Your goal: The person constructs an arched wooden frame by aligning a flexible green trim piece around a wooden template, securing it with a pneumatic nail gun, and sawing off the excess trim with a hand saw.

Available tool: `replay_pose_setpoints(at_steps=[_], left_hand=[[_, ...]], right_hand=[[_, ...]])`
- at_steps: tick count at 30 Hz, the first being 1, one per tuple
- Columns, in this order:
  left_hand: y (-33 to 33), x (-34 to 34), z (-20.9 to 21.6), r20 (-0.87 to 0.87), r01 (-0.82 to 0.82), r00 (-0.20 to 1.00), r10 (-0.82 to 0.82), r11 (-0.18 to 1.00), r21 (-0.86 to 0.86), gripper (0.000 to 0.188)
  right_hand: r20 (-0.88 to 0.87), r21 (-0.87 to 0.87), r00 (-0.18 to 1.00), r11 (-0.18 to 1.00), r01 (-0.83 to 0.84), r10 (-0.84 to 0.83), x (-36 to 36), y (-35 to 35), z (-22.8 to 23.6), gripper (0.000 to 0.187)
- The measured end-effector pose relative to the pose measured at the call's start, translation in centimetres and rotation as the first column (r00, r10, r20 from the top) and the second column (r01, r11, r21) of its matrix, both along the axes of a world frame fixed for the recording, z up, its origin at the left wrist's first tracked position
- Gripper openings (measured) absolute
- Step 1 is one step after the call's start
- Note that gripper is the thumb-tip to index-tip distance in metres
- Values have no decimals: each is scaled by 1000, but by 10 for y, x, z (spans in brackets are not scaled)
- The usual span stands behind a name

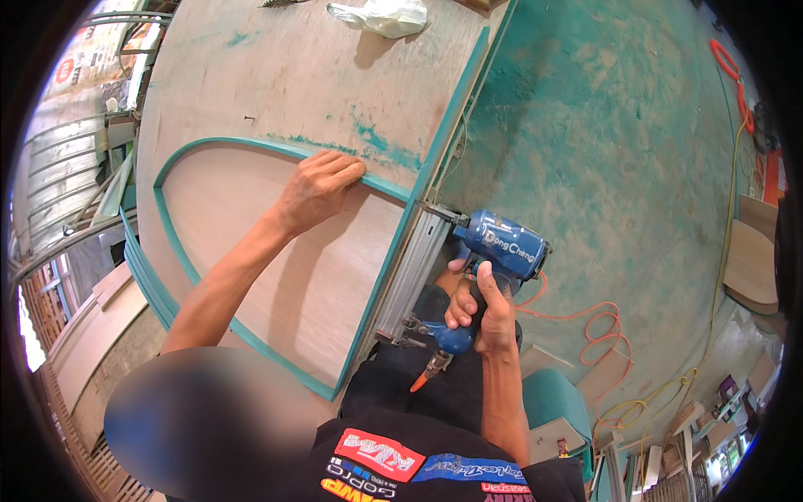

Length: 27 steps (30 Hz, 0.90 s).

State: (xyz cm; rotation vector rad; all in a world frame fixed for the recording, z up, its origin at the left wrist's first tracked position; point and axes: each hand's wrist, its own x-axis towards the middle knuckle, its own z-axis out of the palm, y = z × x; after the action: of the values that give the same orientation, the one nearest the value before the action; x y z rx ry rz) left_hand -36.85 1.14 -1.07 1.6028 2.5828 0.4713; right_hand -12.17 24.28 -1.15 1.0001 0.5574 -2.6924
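A thin teal frame, curved on one side and straight on the other, lies on a pale plywood tabletop. My left hand is closed over its far strip, near the corner where that strip meets the long straight teal strip. In my right hand is a blue air nail gun, its handle wrapped by my fingers. The gun's nose is at the outer side of the straight strip by that corner, and whether it touches cannot be made out. Its grey magazine runs along the table's right edge.
A white plastic bag and a small nail lie farther up the tabletop. Teal strips lean at the left. An orange air hose coils across the stained floor. A teal seat stands at lower right.
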Motion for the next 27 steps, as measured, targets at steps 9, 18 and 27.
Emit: replay_pose_setpoints(at_steps=[9,18,27], left_hand=[[5,-5,8,83,25,996,-26,1000,5,23],[1,-33,23,417,-230,860,293,953,-195,37],[8,-40,32,605,-169,747,275,959,-228,39]], right_hand=[[-11,-2,1000,1000,9,-9,1,-2,-2,44],[-7,-14,1000,1000,20,-20,3,-6,-6,44],[-2,38,1000,999,1,-1,2,-7,-3,45]])
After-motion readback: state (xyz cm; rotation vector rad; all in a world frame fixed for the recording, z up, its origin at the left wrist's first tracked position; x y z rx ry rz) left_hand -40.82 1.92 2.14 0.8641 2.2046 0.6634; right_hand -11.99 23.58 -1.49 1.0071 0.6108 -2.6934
